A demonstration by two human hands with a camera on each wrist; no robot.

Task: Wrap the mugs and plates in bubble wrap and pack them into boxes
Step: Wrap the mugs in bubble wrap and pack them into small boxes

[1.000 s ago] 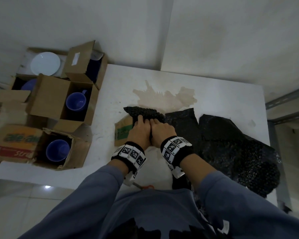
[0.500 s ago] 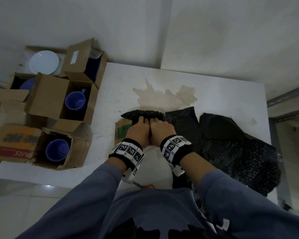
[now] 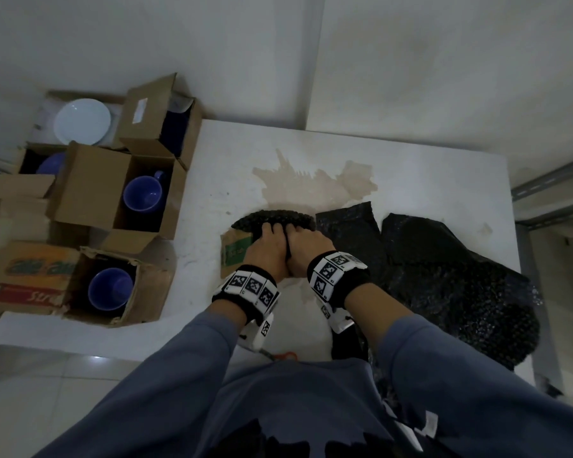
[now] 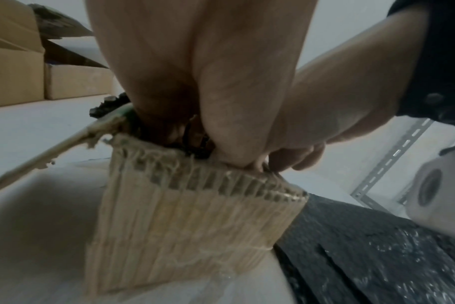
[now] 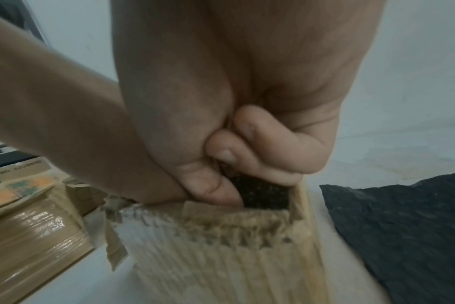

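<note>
Both hands, left hand (image 3: 266, 251) and right hand (image 3: 306, 251), side by side, fingers (image 5: 266, 148) curled on the black bubble-wrapped bundle (image 3: 272, 217) in a small box (image 3: 234, 251); bundle's long axis runs left-right; bare tabletop (image 3: 411, 180) beyond.

Dressed in a blue-grey long-sleeved top (image 3: 278, 408) with dark print at the chest, sleeves pushed up the forearms, plus black wristbands (image 3: 249, 289) carrying white square-patterned marker tiles and small white camera housings (image 3: 260, 332) slung under each wrist.
</note>
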